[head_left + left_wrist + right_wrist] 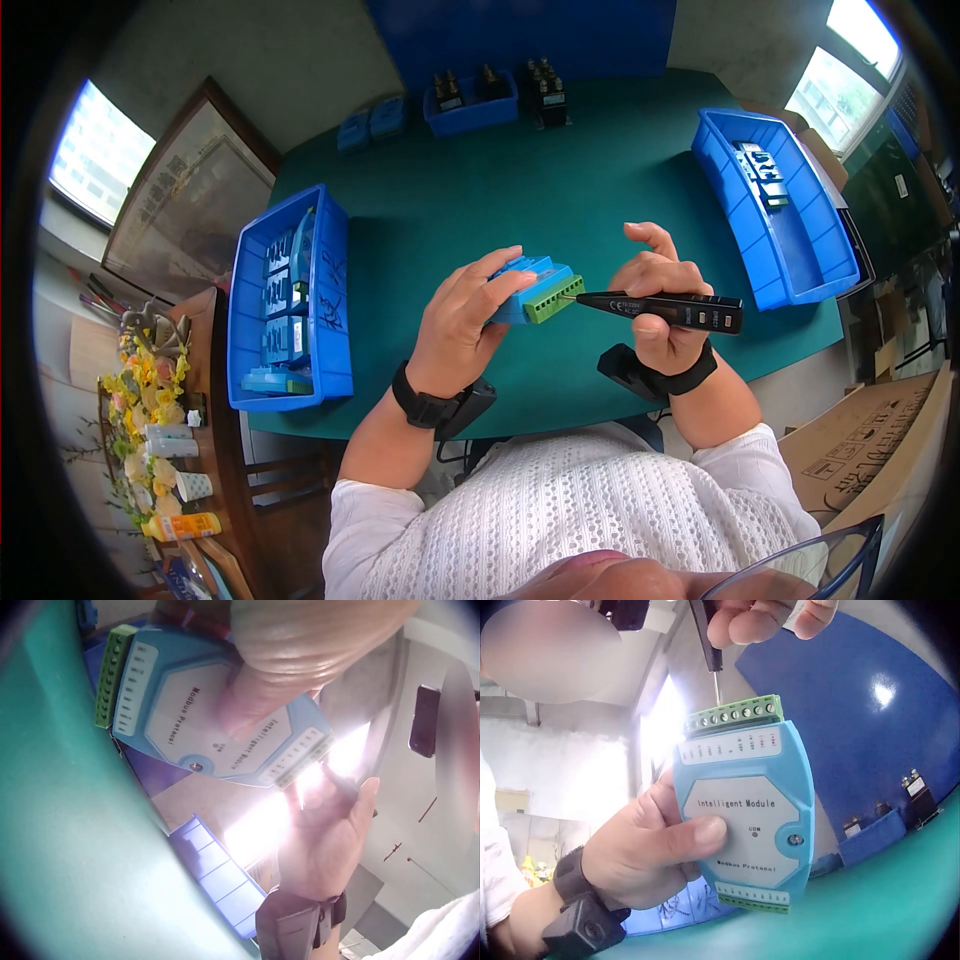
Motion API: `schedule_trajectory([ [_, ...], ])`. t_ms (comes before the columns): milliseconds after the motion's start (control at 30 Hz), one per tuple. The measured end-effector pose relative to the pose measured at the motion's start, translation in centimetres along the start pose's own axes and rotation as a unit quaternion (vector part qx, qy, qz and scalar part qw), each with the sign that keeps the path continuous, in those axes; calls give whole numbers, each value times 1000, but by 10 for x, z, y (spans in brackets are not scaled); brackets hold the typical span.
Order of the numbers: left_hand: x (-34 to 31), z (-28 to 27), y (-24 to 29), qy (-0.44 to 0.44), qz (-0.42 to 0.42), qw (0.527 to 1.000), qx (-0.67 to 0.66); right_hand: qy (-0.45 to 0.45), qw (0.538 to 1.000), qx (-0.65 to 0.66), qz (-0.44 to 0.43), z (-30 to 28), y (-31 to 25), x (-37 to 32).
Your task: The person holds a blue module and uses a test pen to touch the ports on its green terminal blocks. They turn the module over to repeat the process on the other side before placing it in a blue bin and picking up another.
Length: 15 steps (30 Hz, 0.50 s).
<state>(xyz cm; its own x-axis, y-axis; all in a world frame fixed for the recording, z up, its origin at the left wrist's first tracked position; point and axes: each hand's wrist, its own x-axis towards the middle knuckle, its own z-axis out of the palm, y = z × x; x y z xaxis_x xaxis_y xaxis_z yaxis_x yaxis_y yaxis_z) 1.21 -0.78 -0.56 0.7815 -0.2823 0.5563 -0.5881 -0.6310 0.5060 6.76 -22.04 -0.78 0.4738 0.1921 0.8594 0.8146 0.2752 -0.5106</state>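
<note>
My left hand (pixel 450 325) grips a light blue module (pixel 780 772) labelled "Intelligent Module" and "Modbus Protocol", thumb (pixel 705 836) flat on its label face. A green screw terminal block (pixel 739 712) runs along one end; a second green strip (pixel 754 904) edges the other. In my right hand (pixel 660 277) is a black voltage tester screwdriver (pixel 690 312), pinched between the thumb and fingers. Its thin metal tip (pixel 718 688) points at the terminal block and meets the row of screws in the head view. Both hands are above the green table.
A blue bin (pixel 343 300) with several blue modules (pixel 287 340) stands on the left. At the right, another blue bin (pixel 765 250) holds black-and-white modules (pixel 762 172). A small blue tray (pixel 472 118), a black block with brass posts (pixel 547 95) and blue modules (pixel 370 122) stand at the back.
</note>
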Motion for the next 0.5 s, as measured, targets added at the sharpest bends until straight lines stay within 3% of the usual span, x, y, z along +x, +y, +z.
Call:
schedule_trajectory([
  [500, 0, 1, 0, 6, 11, 1000, 13, -14, 1000, 12, -3, -1, -1, 0],
])
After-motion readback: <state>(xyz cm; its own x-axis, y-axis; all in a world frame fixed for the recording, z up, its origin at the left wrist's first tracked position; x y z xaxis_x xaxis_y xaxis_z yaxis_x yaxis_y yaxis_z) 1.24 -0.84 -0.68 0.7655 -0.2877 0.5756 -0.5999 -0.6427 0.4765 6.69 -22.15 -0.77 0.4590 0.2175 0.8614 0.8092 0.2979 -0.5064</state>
